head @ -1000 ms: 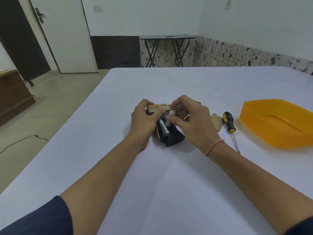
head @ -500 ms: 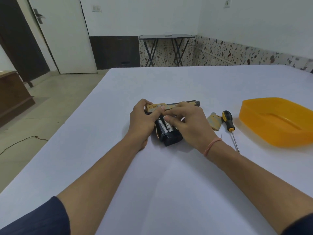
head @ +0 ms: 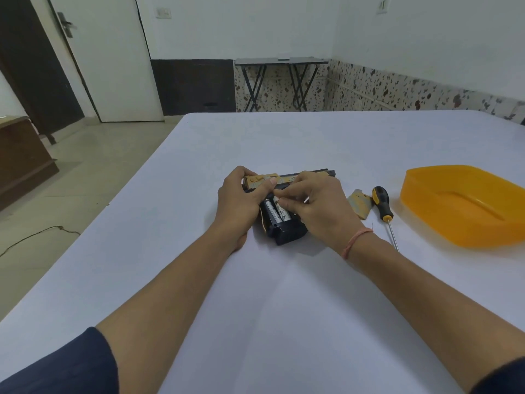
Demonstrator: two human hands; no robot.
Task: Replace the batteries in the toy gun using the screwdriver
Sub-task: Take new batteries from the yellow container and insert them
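One wide-angle view, worn on the head, looks forward and down from close behind the fingers [head: 295,189], which sit mid-frame over the bench [head: 284,308], the room's wall [head: 241,24] far beyond them.

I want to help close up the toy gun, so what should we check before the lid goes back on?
1. Toy gun held steady by the left hand: ok.
2. Two batteries lying in the open grip: ok.
3. Batteries pushed fully down: cannot tell, the right hand pinches one at its top end.
4. Batteries facing the right way: cannot tell.
5. Cover and screwdriver lying on the table beside the right hand: ok.
6. Screw for the cover: cannot tell, none seen.
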